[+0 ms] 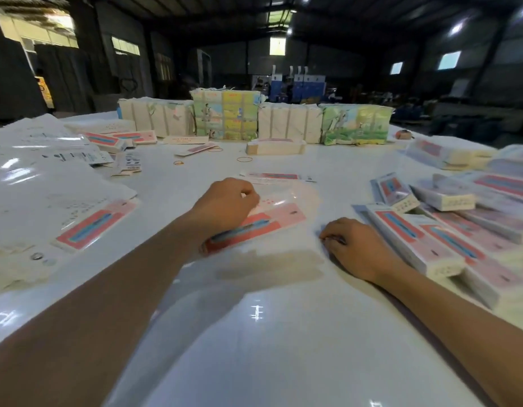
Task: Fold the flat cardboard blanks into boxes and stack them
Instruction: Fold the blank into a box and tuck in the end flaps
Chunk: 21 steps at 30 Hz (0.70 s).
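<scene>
The print on the cardboard is too blurred to read, and the left hand (225, 201) hides the near part of the flat blank (263, 218) it rests over at the frame's centre; its fingers are curled, but whether they pinch the blank's clear film cannot be told. The right hand (354, 245), lower right of centre, lies knuckles-up on the white table (254, 333) with fingers curled under, apparently holding nothing, just right of the blank and apart from it. Stacked boxes (448, 239) crowd the right edge, partly cut off. Bundled stacks (225, 116) stand at upper centre.
</scene>
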{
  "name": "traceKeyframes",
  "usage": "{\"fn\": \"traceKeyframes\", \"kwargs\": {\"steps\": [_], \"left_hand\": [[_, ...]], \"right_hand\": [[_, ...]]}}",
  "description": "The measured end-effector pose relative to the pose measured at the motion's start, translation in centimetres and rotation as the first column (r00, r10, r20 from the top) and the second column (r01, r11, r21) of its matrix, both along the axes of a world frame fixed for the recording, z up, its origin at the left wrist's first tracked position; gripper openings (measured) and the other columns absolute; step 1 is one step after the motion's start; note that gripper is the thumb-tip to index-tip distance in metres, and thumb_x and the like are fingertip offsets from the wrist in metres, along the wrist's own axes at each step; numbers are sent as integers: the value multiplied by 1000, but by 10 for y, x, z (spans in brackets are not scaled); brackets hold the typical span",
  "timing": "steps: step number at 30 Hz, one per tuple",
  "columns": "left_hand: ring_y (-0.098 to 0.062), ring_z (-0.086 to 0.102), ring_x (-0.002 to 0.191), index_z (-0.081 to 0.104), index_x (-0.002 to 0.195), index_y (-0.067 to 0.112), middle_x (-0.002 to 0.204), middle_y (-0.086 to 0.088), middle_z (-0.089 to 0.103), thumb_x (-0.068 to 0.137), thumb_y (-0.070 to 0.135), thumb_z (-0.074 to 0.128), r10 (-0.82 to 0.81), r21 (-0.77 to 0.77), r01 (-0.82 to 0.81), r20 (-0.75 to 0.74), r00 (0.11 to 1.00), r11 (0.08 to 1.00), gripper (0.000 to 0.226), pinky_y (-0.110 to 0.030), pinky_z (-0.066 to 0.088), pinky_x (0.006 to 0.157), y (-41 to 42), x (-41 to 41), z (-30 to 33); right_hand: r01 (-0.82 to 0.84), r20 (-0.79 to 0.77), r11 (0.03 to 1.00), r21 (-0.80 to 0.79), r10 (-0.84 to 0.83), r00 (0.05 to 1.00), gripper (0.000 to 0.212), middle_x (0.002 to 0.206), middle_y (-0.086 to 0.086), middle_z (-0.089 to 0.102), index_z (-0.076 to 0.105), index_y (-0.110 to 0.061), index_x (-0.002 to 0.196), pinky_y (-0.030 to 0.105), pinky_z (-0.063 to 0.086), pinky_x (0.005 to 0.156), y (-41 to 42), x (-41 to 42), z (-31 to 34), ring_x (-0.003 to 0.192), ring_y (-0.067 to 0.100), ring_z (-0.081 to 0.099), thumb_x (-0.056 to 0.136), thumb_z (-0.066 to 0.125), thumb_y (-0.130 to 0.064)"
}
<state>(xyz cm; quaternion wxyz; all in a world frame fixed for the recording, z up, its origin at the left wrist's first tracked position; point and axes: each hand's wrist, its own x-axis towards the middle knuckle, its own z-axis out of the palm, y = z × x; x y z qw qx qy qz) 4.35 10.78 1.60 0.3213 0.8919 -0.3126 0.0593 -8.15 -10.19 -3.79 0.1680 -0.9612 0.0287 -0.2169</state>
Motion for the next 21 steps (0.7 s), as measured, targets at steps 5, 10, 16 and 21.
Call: {"fn": "traceKeyframes", "kwargs": {"steps": [5,10,16,21], "left_hand": [[-17,51,74,53,67,28,76,8,60,94,23,42,-181,-7,183,99,978,983,29,-29,39,63,-35,-23,-39],[-22,56,76,62,76,16,77,3,63,81,37,31,-197,-51,202,88,976,978,37,-37,47,67,-24,-10,-48],[-24,56,78,66,83,14,81,-1,65,82,37,28,-196,-64,213,211,958,975,44,-39,48,66,-31,-13,-49],[-11,50,79,63,103,29,90,6,58,76,67,27,-190,95,171,271,943,981,59,-28,41,61,-36,-25,-45]], "right_hand": [[2,-12,998,69,-1,1000,21,102,4,69,69,-12,96,7,41,64,-5,-2,-2,89,21,61,90,50,-5],[86,33,917,389,-107,994,28,70,-11,65,68,-11,76,5,39,57,-8,-2,0,61,-2,55,89,46,0],[-94,79,108,990,140,987,13,70,15,69,60,0,83,27,51,44,4,-9,17,53,23,63,87,49,-6],[-80,69,82,993,126,990,19,86,14,73,59,-4,97,32,55,49,2,-11,15,69,25,69,91,43,5]]}}
